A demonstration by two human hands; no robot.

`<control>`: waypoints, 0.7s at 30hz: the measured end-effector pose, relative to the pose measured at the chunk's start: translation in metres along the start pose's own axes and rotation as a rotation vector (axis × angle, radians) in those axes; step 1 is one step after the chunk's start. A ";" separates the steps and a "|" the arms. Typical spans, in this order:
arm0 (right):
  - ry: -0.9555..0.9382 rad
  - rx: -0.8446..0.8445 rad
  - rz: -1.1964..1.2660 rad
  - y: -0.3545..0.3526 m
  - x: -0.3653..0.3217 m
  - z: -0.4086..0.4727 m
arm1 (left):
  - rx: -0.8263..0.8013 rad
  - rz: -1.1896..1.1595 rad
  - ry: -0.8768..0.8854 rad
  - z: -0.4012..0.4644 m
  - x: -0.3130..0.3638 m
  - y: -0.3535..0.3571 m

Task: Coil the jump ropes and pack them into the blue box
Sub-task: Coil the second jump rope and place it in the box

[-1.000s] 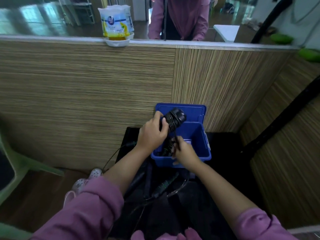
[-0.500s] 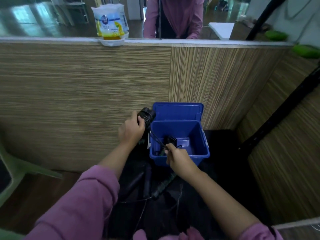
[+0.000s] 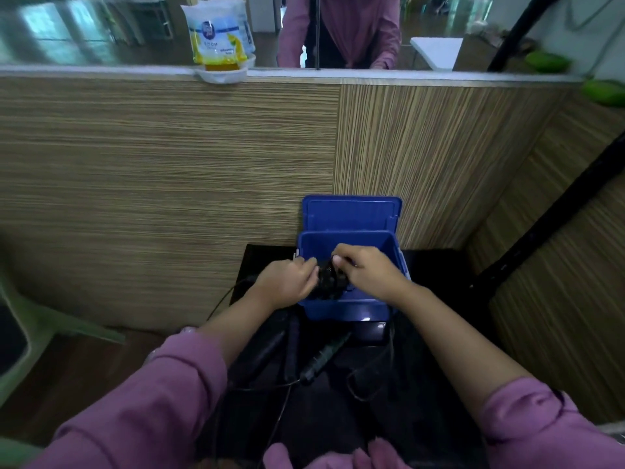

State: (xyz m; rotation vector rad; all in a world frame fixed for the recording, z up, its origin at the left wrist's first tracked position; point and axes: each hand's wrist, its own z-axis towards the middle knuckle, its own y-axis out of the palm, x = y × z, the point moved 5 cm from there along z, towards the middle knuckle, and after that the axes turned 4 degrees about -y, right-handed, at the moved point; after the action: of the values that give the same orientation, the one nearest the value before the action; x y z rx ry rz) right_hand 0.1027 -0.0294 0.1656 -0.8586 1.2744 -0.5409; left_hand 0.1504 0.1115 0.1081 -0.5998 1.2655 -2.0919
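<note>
The blue box [image 3: 348, 308] stands open on a black surface against the wooden wall, its lid [image 3: 351, 213] tipped up behind it. Over the box's front left part my left hand [image 3: 287, 282] and my right hand [image 3: 365, 270] both grip a black coiled jump rope [image 3: 329, 279], holding it just inside the rim. More black jump rope handles [image 3: 323, 358] and thin cords [image 3: 368, 384] lie loose on the black surface in front of the box, between my forearms.
A wood-grain partition [image 3: 169, 181] rises right behind the box, with a mirror above its ledge. An air freshener pack in a white dish [image 3: 221, 42] sits on that ledge. A green plastic chair [image 3: 30, 326] stands at the left. A black diagonal bar [image 3: 548, 228] crosses the right side.
My left hand, which held the rope bundle left of the box, has moved right and down to it. Both hands now meet over the box around the coiled rope.
</note>
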 end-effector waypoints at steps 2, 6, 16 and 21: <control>0.002 -0.029 -0.042 -0.003 0.010 0.006 | -0.012 -0.044 0.126 -0.002 0.014 0.000; 0.006 -0.075 -0.053 -0.006 0.038 0.010 | -0.039 -0.092 0.222 -0.003 0.031 -0.007; 0.038 -0.118 -0.329 -0.007 0.072 -0.001 | -0.140 -0.216 0.156 -0.011 0.048 -0.014; 0.171 -0.035 -0.112 0.002 0.091 -0.015 | -0.069 -0.320 0.103 -0.002 0.050 -0.032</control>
State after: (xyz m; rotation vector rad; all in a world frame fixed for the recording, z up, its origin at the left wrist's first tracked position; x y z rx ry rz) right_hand 0.1095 -0.1022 0.1087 -0.9330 1.3997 -0.6944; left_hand 0.1050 0.0889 0.1388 -0.7771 1.3782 -2.3721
